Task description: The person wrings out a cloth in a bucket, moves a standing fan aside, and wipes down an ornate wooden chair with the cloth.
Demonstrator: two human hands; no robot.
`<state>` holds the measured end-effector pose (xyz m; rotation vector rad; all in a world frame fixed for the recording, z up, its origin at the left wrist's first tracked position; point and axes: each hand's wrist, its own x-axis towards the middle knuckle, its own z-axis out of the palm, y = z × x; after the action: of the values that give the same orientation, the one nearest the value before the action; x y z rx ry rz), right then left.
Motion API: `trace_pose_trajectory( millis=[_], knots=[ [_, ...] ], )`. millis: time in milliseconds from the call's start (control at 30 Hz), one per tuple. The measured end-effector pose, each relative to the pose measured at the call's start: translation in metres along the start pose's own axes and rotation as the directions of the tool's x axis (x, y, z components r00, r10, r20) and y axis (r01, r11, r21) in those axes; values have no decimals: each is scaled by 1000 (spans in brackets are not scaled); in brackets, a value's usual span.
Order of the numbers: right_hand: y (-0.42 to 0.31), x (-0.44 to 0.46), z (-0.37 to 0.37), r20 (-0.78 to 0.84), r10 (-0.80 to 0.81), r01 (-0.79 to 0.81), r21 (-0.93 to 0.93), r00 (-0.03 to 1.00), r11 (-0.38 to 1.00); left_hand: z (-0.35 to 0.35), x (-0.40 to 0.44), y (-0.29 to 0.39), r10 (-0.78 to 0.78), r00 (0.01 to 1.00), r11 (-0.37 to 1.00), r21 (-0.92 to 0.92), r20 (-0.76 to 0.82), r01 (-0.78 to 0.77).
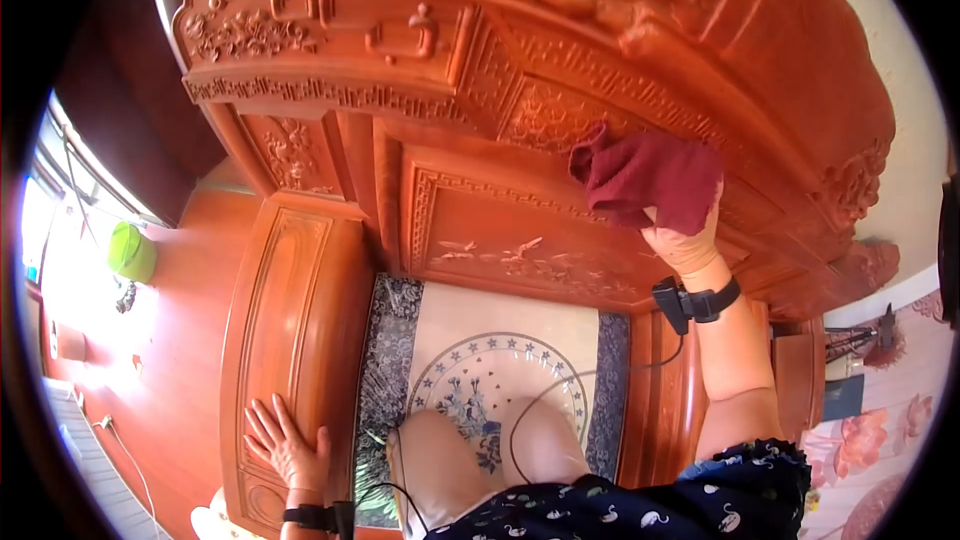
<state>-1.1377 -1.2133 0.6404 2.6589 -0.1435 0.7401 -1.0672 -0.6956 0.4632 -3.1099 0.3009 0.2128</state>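
Observation:
A carved reddish wooden backrest point(520, 195) of a large seat rises in front of me, with lattice borders and bird-and-plant reliefs. My right hand point(688, 240) grips a maroon cloth point(655, 178) against its carved upper part; the cloth hides most of the fingers. At lower left, my left hand point(288, 448) lies flat, fingers spread, on the broad wooden armrest point(290, 310). Each wrist wears a black band, and a thin cable runs from the right one. My knees are on the patterned seat cushion point(470, 310), which has a ring of blue stars and dark borders.
Beyond the armrest is a reddish floor point(205, 280) with a bright green pot point(132, 252) near the sunlit window. A white cord point(125, 460) lies at lower left. On the right are a pink floral surface point(860, 445) and a dark tripod-like stand point(855, 342).

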Motion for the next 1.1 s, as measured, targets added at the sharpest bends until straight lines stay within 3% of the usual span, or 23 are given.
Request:
trace_pose_trajectory(
  millis=[67,133,167,200,233,267,333,367,467,533,567,600,667,733,767,800,867,1000,1067,1100],
  knots=[
    [4,-5,10,-70,58,-51,94,996,994,2,-3,0,11,1000,1000,7,-29,-11],
    [8,-14,19,8,245,-221,464,969,858,6,-4,-1,21,999,1000,-8,-45,-22],
    [10,-18,30,-74,304,-178,670,950,721,7,-4,0,24,998,1000,0,-66,-24],
    [3,-20,31,-86,318,-180,673,944,717,6,-5,1,21,998,1000,-11,-65,-21],
    [-8,-17,31,-293,225,-100,386,929,917,5,-6,2,17,998,1000,-26,-64,-19],
    [-18,-11,29,-448,68,-59,35,891,998,4,-6,3,6,998,999,-32,-56,-8],
    [-47,12,28,-459,0,-63,-123,889,990,6,-7,1,12,997,1000,-15,-80,-14],
    [-64,31,32,-501,110,-36,156,858,987,6,-8,1,16,996,1000,-9,-93,-17],
    [-100,74,37,-463,-1,135,257,886,957,9,-10,-1,41,991,998,-35,-127,-46],
    [-123,101,37,-493,-162,283,182,855,942,12,-12,-1,34,988,999,-10,-147,-36],
    [-125,121,65,-546,-250,313,24,800,949,9,-14,2,30,990,1000,-5,-138,-31],
    [-130,119,45,-576,-242,371,115,781,921,6,-16,4,24,992,1000,-5,-122,-24],
    [-115,114,33,-615,-345,421,-22,709,907,0,-14,5,32,994,999,10,-107,-31],
    [-91,89,26,-499,-364,422,4,786,907,-7,-19,3,105,985,994,33,-139,-101],
    [-81,80,30,-634,-278,416,77,722,906,-4,-18,2,107,983,994,22,-152,-105],
    [-66,67,24,-553,-289,366,32,782,930,-2,-18,2,100,982,995,35,-160,-96],
    [-40,40,17,-545,-248,286,-16,801,958,9,-14,4,-23,992,997,71,-122,32],
    [21,-12,25,-543,-84,141,65,836,988,9,-17,10,-34,989,995,85,-146,47],
    [46,-43,27,-429,147,-42,245,891,969,9,-17,11,-45,991,996,76,-129,55],
    [58,-62,26,-420,134,-104,93,898,990,15,-15,6,-35,989,995,90,-143,48]
  ],
)
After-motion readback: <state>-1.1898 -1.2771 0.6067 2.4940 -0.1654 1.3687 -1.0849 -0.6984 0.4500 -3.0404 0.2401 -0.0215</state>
